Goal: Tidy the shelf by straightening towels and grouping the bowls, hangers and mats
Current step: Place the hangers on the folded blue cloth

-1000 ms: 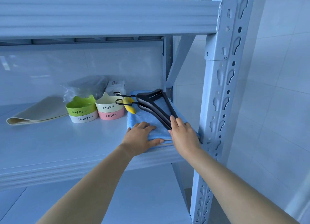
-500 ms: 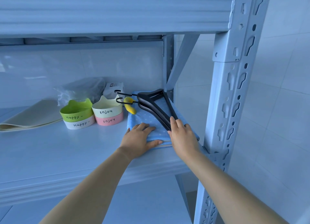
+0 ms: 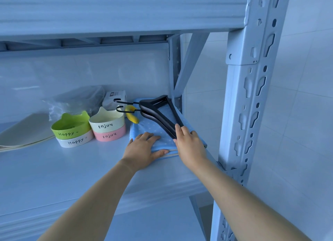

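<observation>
**A:** Where is the folded blue dotted towel (image 3: 149, 128) being kept?

**B:** It is being pressed flat at the right end of the pale blue metal shelf (image 3: 54, 168), just beside the perforated upright post (image 3: 252, 114). The left hand (image 3: 142, 148) is being laid on its near left corner, with the fingers straight and the thumb along the near edge. Nothing is being gripped by it.

**A:** And the right hand (image 3: 189, 145)?

**B:** Its fingers are being closed over the near ends of two black plastic hangers (image 3: 158, 112). These are being held stacked over the towel, with the hooks pointing far and left. The thumb is being hidden by the hand.

**A:** What is being stored further left?

**B:** A small yellow object (image 3: 132, 116) is lying at the towel's far left corner, under the hooks. Just left of it, a cream bowl (image 3: 106, 121) marked "Enjoy" is being carried by a pink bowl (image 3: 109, 135). Beside that pair, a green bowl (image 3: 72, 125) is being carried by a white bowl (image 3: 75, 141), both marked "Happy". Behind the bowls, a clear plastic bag (image 3: 77, 98) and a small white box (image 3: 115, 98) are being kept. A folded beige mat (image 3: 21, 132) is lying at the left edge.
</observation>
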Action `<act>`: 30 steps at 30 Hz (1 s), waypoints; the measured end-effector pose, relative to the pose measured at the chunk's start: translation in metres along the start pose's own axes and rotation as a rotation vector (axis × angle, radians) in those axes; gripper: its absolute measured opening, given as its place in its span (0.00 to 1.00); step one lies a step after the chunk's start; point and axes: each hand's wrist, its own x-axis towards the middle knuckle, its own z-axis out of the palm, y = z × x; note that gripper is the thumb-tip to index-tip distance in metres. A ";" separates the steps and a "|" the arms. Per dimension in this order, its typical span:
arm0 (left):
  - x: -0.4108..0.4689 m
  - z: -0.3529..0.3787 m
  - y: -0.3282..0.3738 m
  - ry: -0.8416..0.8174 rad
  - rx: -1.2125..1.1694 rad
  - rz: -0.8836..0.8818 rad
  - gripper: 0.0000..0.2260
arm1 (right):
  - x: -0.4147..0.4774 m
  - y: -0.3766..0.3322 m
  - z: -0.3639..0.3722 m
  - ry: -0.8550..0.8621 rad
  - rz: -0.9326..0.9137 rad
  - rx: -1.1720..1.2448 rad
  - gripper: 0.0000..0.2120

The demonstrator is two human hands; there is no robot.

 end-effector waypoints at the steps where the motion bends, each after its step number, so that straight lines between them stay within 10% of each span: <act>1: 0.001 0.000 0.000 0.001 0.004 0.000 0.32 | 0.001 0.000 0.000 0.008 -0.007 -0.006 0.28; 30: 0.016 0.005 -0.010 0.006 0.014 -0.002 0.33 | 0.016 -0.011 0.018 -0.156 0.115 -0.016 0.27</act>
